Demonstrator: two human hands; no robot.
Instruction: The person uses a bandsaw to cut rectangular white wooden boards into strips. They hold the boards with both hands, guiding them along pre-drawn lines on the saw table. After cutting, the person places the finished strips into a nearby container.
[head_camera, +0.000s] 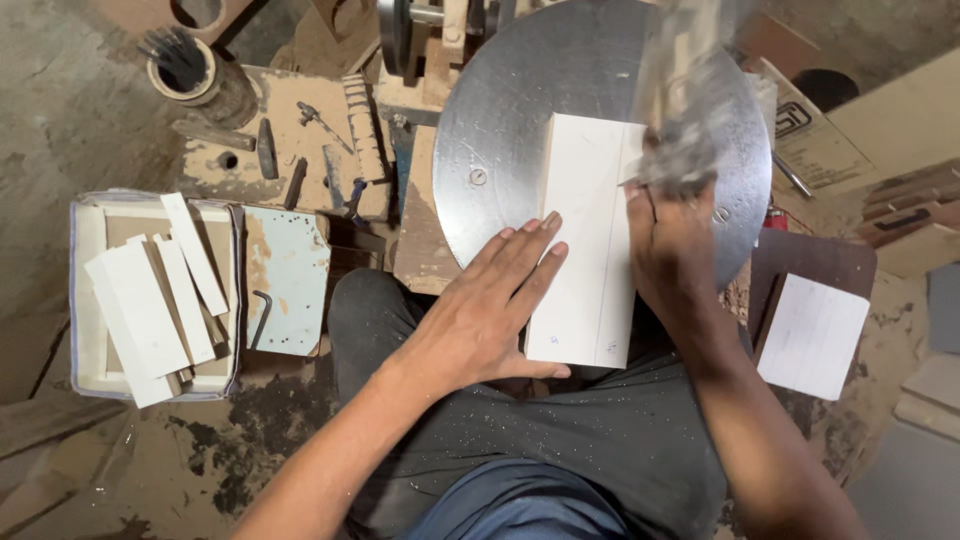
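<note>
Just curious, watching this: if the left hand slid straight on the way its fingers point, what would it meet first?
The left hand lies flat on the white board, fingers aimed up and right. Going on across the board, it would probably first meet the blurred tool held by the right hand, though depth is unclear.

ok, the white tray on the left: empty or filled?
Filled. The white tray holds several flat white strips piled loosely, some overhanging its rim.
</note>
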